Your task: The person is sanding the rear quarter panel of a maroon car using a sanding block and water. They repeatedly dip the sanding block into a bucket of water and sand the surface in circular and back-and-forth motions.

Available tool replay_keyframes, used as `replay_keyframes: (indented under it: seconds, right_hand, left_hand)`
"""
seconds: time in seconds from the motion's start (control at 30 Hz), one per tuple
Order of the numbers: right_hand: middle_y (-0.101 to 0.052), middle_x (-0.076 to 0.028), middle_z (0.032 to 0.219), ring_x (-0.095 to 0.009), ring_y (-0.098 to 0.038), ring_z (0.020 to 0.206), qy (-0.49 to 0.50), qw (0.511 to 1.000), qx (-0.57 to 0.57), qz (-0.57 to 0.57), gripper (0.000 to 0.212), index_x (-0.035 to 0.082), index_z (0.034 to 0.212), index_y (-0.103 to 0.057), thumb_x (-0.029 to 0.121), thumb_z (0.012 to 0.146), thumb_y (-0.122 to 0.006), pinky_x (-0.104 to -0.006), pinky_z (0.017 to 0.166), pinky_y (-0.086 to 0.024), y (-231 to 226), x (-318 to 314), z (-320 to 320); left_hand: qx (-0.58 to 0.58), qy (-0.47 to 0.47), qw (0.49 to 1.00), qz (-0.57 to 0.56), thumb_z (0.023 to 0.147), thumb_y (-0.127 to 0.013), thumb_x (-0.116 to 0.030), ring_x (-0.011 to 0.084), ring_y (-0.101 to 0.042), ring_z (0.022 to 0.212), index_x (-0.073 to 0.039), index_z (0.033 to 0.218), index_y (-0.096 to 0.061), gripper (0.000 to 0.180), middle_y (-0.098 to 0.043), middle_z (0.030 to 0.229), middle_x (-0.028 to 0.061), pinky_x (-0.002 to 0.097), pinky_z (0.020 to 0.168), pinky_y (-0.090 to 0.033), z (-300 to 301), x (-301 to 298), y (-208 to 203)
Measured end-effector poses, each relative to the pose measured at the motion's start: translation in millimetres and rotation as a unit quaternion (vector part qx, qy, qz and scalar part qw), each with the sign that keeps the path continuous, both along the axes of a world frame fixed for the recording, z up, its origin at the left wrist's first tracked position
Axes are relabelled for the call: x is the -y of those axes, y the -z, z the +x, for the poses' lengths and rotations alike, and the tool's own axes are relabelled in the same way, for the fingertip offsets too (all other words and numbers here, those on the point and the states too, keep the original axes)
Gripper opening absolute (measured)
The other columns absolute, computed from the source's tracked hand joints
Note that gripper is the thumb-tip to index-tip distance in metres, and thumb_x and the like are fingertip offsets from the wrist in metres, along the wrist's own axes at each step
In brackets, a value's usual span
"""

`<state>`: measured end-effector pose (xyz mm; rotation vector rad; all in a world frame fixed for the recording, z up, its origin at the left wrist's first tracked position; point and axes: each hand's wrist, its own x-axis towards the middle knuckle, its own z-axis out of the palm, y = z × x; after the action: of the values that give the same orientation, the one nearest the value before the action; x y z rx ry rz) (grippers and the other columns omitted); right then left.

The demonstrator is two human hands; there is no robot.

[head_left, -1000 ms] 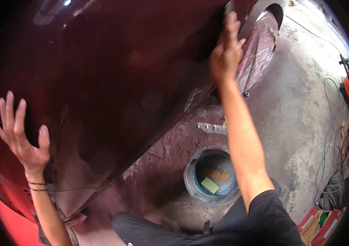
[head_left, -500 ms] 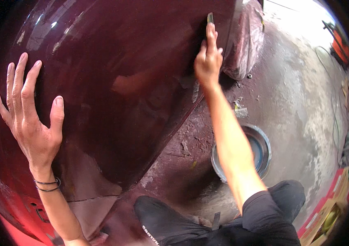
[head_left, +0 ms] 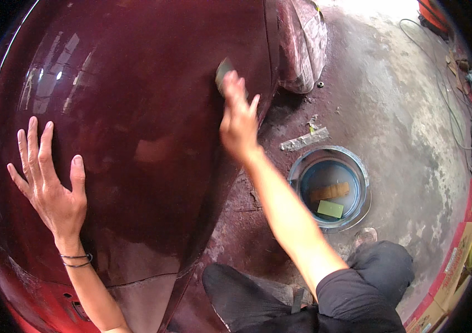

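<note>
A large glossy dark-red car body panel (head_left: pixel 136 83) fills the left and middle of the view. My left hand (head_left: pixel 58 194) rests on it at the left, palm down with fingers spread, holding nothing. At the panel's right part, my right hand (head_left: pixel 238 125) presses a flat grey-green sanding pad (head_left: pixel 223 73) against the surface. The pad's tip sticks out beyond the fingers. Motion blurs these fingers, and they hide the rest of the pad.
On the floor at right stands a round bucket (head_left: pixel 364 183) with water, a brown block (head_left: pixel 330 191) and a green block (head_left: pixel 330 209). A grey tape strip (head_left: pixel 305 139) lies beyond it. Plastic sheeting (head_left: pixel 302 44) covers something past the panel. Cardboard boxes (head_left: pixel 458 250) and a cable (head_left: pixel 441 89) lie far right.
My right hand has swept the pad nearer and leftward over the panel. My left hand stays spread on it. The view has shifted, and the bucket's contents now show.
</note>
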<state>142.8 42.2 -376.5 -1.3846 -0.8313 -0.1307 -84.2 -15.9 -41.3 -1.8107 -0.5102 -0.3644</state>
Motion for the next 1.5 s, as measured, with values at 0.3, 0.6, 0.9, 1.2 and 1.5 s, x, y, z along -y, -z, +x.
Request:
replay_keyframes:
  seconds: [0.3,0.6,0.9,1.2,1.5]
  right_hand:
    - [-0.03,-0.013,0.179,-0.038,-0.023,0.166,-0.098,0.978,-0.169,0.071,0.075,0.013,0.173,-0.031,-0.008,0.103,-0.046,-0.0658,0.131,-0.01,48.2,33.8,-96.7]
    - [-0.03,-0.01,0.179,-0.041,-0.029,0.163,-0.041,0.981,-0.177,0.063,0.065,0.019,0.172,-0.031,0.002,0.111,-0.044,-0.0736,0.126,-0.019,25.2,-44.5,88.7]
    - [-0.03,-0.015,0.179,-0.04,-0.024,0.165,-0.061,0.985,-0.152,0.061,0.078,0.013,0.174,-0.028,-0.007,0.1,-0.046,-0.0678,0.129,-0.016,65.7,-1.1,-13.4]
    - [-0.044,-0.015,0.171,-0.038,-0.043,0.156,0.008,0.992,-0.108,0.066,0.066,0.013,0.168,-0.041,0.0,0.103,-0.048,-0.0643,0.125,-0.033,39.3,-46.4,114.8]
    - [-0.048,-0.015,0.167,-0.038,-0.046,0.153,-0.017,0.975,-0.167,0.143,0.062,0.019,0.167,-0.043,0.007,0.107,-0.052,-0.0588,0.127,-0.033,26.1,-50.2,119.9]
  left_hand:
    - [-0.023,-0.003,1.0,-0.006,0.103,-0.067,-0.035,0.0247,-0.029,0.165,-0.023,0.163,-0.049,0.064,-0.041,0.175,0.0003,0.0605,0.134,-0.01,2.8,-1.4,-3.5]
    - [-0.095,-0.017,0.994,-0.058,0.1,-0.066,-0.028,0.0304,-0.03,0.165,-0.017,0.163,-0.048,0.067,-0.04,0.175,0.0077,0.0576,0.135,-0.014,8.5,8.2,-5.0]
    - [-0.099,-0.01,0.993,-0.061,0.102,-0.065,-0.032,0.0318,-0.032,0.164,-0.016,0.162,-0.049,0.065,-0.041,0.174,0.0105,0.0582,0.134,-0.015,22.7,10.1,-4.5]
    - [-0.094,-0.024,0.993,-0.062,0.101,-0.065,-0.032,0.0341,-0.032,0.164,-0.016,0.162,-0.049,0.065,-0.042,0.173,0.0111,0.0587,0.134,-0.015,15.1,13.3,-3.2]
    - [-0.086,-0.024,0.993,-0.072,0.102,-0.065,-0.036,0.0354,-0.033,0.163,-0.014,0.159,-0.052,0.063,-0.043,0.172,0.0142,0.0583,0.133,-0.015,23.7,12.0,-0.8]
